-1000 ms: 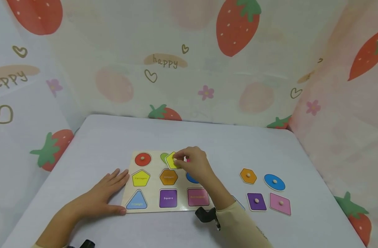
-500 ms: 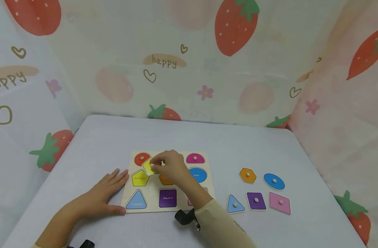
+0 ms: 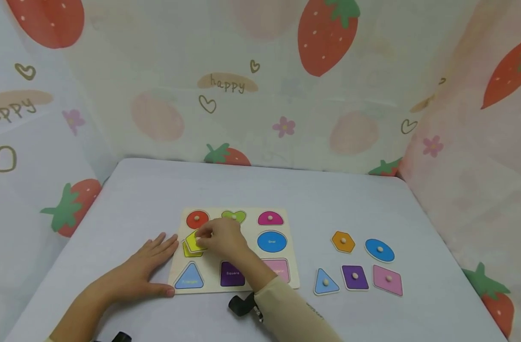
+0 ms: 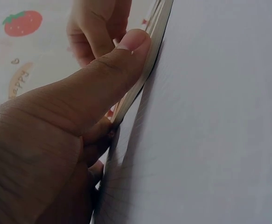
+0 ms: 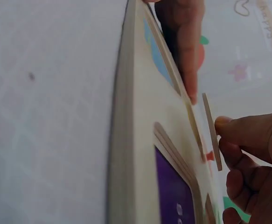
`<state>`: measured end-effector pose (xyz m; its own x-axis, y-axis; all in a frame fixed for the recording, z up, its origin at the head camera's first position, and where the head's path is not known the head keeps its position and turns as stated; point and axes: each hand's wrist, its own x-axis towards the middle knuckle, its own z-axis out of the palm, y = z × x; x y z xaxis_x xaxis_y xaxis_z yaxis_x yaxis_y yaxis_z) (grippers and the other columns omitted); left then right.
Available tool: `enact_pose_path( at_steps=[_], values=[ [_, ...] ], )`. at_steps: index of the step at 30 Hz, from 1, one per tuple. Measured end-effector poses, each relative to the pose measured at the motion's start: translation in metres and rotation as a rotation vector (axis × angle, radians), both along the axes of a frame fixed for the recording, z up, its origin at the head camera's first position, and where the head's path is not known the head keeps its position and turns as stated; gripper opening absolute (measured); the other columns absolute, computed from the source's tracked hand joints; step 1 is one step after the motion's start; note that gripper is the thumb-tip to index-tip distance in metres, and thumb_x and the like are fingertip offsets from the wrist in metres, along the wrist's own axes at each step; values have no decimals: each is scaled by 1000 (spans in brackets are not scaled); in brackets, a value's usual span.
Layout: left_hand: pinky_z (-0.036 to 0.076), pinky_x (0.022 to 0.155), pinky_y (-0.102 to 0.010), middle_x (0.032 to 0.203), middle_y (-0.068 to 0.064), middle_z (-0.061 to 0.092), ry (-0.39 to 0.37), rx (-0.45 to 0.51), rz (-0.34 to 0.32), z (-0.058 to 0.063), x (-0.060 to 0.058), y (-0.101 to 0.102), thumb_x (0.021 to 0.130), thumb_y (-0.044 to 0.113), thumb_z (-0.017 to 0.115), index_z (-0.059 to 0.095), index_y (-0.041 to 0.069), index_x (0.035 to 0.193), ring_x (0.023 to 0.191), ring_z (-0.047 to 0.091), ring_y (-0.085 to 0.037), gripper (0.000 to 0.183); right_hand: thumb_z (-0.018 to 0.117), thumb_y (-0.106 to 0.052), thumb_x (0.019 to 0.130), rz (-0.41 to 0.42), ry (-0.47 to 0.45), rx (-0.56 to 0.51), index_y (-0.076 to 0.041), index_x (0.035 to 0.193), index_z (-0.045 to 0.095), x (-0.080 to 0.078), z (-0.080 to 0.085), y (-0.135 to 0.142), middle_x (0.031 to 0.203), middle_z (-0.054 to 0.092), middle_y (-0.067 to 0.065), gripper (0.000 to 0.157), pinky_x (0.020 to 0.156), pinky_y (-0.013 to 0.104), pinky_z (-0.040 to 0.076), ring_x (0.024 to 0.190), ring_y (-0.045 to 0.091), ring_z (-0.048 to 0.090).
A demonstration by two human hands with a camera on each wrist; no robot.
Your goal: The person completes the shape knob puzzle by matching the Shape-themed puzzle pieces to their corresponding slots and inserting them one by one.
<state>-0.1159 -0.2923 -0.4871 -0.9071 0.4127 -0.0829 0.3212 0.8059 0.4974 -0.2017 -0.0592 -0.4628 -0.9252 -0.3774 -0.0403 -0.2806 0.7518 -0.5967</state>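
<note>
My right hand pinches a yellow pentagon puzzle piece by its knob, over the left side of the wooden puzzle board. The piece overlaps the yellow pentagon recess in the head view. In the right wrist view the pentagon piece shows edge-on, apart from the board's face. My left hand lies with fingers extended along the board's left edge, and its thumb touches the lower left corner. A red circle, a green heart and a magenta semicircle sit in the top row.
Right of the board lie loose knobbed pieces: an orange hexagon, a blue oval, a light blue triangle, a purple square and a pink rectangle. Strawberry-printed cloth surrounds the white table.
My right hand has carried the yellow pentagon from the board's top middle leftward, then down over the pentagon recess. My left hand has stayed at the board's left edge.
</note>
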Motion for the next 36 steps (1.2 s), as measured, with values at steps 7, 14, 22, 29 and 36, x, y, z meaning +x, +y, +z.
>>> enact_pose_path(
  at_steps=[7, 14, 22, 29, 36],
  values=[
    [-1, 130, -39, 169, -2, 28, 15, 3, -13, 2, 0, 0, 72, 76, 75, 34, 16, 161, 158, 11, -37, 115, 81, -31, 89, 4, 36, 41, -27, 100, 83, 2, -6, -9, 74, 68, -20, 12, 102, 47, 44, 78, -2, 58],
    [4, 130, -47, 169, -1, 28, 1, -10, -5, 2, -2, 0, 71, 76, 75, 35, 17, 161, 159, 11, -36, 116, 81, -34, 89, -1, 56, 64, -29, 101, 83, 4, -8, -14, 70, 65, -22, 13, 95, 41, 41, 79, -1, 56],
    [8, 128, -54, 169, 0, 27, -22, -10, 15, 2, -2, 1, 69, 77, 75, 34, 18, 161, 159, 10, -36, 117, 81, -35, 89, -13, 72, 92, -30, 99, 83, 7, -10, -15, 68, 63, -22, 11, 98, 45, 41, 82, 1, 57],
    [10, 127, -58, 169, -1, 28, -25, -15, 26, 4, -1, 1, 69, 76, 76, 35, 18, 161, 159, 10, -36, 116, 81, -36, 89, -10, 89, 135, -31, 103, 82, 8, -9, -18, 73, 67, -22, 15, 98, 44, 43, 89, 4, 58],
    [14, 123, -65, 169, 0, 27, -36, -27, 28, 2, -2, 2, 68, 75, 77, 34, 20, 161, 159, 10, -37, 116, 79, -36, 90, 27, 86, 167, -32, 107, 81, 9, -4, -14, 77, 68, -21, 18, 97, 42, 42, 95, 7, 57]
  ],
)
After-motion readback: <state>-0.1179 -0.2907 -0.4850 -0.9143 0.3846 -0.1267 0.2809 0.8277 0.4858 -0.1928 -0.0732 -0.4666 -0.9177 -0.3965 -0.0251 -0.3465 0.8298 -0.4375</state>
